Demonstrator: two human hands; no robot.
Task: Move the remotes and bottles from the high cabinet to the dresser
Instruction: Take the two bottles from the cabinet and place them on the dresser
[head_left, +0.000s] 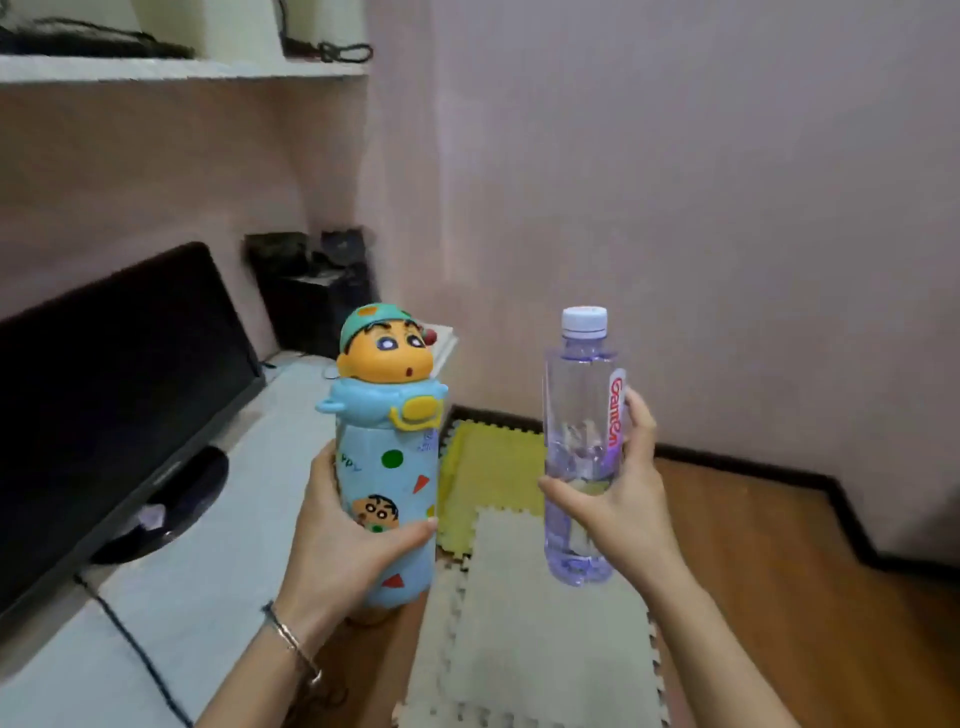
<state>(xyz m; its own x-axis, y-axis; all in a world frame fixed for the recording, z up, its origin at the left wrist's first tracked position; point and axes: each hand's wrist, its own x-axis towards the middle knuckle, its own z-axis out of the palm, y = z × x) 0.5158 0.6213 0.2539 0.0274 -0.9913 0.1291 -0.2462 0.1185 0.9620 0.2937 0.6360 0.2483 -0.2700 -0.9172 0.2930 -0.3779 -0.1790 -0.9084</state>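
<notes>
Cartoon bottle (387, 483) upright in left hand (343, 525); clear bottle (579, 447) in right hand (618, 499).

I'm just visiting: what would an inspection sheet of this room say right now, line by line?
Surface: white dresser top, partly bare.
Job's things: cartoon bottle and clear water bottle, both upright, held in the air; remotes: nothing seen.
Clutter: dark monitor, black boxes in the corner.
Grippers: left hand wraps the cartoon bottle; right hand grips the water bottle.
Cables: black cable across the dresser.
Surroundings: foam floor mats, wooden floor, pink wall, shelf above.
</notes>
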